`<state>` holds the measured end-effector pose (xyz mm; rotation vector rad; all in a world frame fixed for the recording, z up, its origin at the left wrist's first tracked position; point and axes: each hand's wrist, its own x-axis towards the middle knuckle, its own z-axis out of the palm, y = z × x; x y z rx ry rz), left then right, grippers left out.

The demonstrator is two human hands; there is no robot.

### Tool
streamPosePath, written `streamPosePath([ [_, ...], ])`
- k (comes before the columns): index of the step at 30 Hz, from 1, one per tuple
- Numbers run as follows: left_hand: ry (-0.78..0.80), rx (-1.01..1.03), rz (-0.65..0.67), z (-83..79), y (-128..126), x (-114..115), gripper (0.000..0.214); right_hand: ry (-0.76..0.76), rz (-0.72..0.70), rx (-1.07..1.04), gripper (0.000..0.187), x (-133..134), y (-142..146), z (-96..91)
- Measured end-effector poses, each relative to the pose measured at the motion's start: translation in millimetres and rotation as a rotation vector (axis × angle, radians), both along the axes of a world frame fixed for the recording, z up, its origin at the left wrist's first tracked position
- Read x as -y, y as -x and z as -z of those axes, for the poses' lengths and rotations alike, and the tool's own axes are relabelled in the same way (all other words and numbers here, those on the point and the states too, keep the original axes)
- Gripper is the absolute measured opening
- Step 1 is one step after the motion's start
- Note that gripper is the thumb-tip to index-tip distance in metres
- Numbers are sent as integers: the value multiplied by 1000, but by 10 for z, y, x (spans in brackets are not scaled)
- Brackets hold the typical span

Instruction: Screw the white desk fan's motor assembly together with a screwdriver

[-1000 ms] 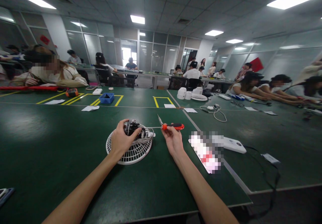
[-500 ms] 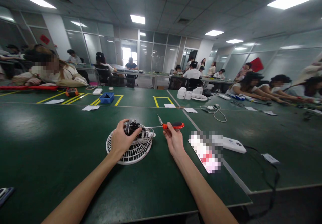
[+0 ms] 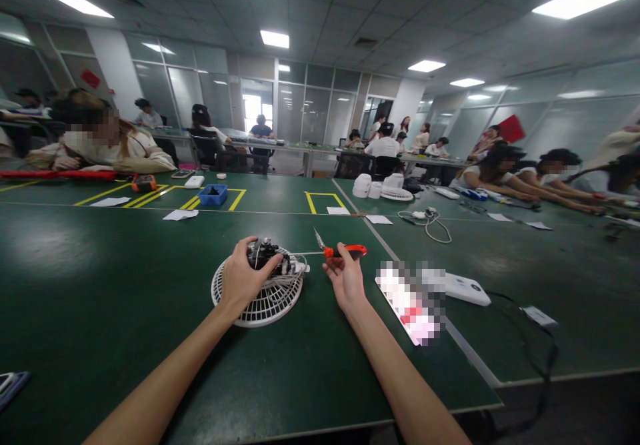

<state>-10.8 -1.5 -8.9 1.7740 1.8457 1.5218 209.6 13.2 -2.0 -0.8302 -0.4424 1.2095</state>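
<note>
A white round fan grille lies flat on the green table. On top of it sits a dark motor assembly with wires. My left hand is closed around that assembly from the left. My right hand grips the handle of a red screwdriver. Its thin shaft runs level to the left and its tip meets the right side of the assembly.
A blurred white flat item and a white device with a black cable lie right of my right hand. Farther back are a blue tray, white fan parts, a coiled cable and paper slips. Several people sit at the tables around.
My right hand's fingers have shifted slightly on the screwdriver handle. The left hand and the assembly stay where they were.
</note>
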Motion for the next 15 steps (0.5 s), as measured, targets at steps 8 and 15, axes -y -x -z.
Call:
streamPosePath([
  [8,-12,8,8,11,12,-12,72,-49,15,-24,43,-9,-10,14],
  [15,9,5,13,-32,-4,16,71,-52,24,-97,35,-11,-35,-20],
])
